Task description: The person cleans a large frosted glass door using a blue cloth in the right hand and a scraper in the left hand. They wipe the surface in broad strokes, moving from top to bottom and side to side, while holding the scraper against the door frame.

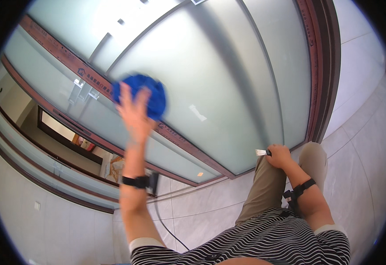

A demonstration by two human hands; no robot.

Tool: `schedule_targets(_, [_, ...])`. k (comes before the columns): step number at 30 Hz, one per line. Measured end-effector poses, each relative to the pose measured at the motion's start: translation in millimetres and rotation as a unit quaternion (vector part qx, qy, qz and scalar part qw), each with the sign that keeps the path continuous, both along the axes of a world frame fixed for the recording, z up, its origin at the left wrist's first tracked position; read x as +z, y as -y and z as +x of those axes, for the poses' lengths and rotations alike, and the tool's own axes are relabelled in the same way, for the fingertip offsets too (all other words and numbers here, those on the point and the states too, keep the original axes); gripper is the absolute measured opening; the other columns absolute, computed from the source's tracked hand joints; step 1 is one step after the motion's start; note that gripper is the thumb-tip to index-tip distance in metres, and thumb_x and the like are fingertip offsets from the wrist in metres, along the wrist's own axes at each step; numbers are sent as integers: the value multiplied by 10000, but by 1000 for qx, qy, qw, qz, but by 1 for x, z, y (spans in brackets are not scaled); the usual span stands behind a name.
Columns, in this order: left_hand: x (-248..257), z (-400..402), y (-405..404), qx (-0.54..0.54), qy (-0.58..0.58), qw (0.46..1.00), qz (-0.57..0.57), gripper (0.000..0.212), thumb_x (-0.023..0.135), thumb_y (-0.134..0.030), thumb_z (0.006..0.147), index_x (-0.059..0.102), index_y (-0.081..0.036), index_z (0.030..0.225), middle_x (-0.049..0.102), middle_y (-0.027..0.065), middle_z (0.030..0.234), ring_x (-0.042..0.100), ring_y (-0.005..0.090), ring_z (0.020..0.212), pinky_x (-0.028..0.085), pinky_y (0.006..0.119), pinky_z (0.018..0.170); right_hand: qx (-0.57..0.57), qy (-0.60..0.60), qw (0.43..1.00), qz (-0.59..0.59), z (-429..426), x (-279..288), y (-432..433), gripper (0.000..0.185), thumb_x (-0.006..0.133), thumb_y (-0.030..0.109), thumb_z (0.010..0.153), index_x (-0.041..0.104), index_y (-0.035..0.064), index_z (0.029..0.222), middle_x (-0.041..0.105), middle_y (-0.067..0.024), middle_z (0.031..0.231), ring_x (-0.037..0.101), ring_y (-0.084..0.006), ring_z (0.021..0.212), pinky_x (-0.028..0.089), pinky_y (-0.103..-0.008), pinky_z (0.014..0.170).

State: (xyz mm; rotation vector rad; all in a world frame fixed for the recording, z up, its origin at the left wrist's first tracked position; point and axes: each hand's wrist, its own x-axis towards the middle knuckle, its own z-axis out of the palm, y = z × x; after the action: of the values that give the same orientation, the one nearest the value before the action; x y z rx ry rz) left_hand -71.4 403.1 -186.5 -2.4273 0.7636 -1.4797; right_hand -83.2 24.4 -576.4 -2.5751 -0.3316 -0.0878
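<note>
My left hand (133, 111), blurred, has its fingers spread over a bunched blue cloth (151, 96). The cloth lies against a frosted glass door panel (193, 79) and overlaps its reddish-brown frame strip (90, 78), which bears printed writing. Down at the right, my right hand (279, 156) is closed around the dark handle of a scraper (262, 152). The scraper's flat, pale metal blade points left, and the hand rests by my bent knee. A small pale mark or reflection (198, 112) shows on the glass; which of the two I cannot tell.
A second sliding panel (176, 152) stands behind at the left, beside an opening into another room. A dark cable (166, 225) crosses the tiled floor (206, 198). A light wall switch (37, 205) is at lower left; the dark door jamb (328, 66) borders the right.
</note>
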Motion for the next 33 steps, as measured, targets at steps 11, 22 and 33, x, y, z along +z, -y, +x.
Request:
schedule_targets(11, [258, 40, 16, 26, 290, 953, -81, 558, 713, -430, 829, 615, -281, 1358, 449, 182, 1563, 536, 429, 1319, 436, 481, 1076, -2, 55, 997, 48, -1, 0, -6, 285, 685, 329, 812, 688, 77, 945, 699, -147, 970, 657, -366, 964, 496, -499, 853])
schedule_targets(22, [-59, 2, 47, 40, 110, 983, -142, 550, 635, -21, 726, 657, -109, 1268, 368, 351, 1551, 494, 527, 1317, 431, 516, 1081, 7, 34, 999, 32, -2, 0, 4, 302, 686, 338, 819, 688, 78, 973, 701, -153, 1001, 651, -370, 992, 493, -505, 871])
schedule_targets(33, [-94, -24, 22, -84, 118, 960, -239, 370, 702, -99, 840, 626, -42, 1198, 385, 297, 1555, 408, 469, 1420, 353, 491, 1152, -4, 15, 1000, 15, 1, 0, -1, 293, 667, 347, 823, 696, 94, 968, 692, -147, 1004, 649, -372, 987, 495, -505, 862])
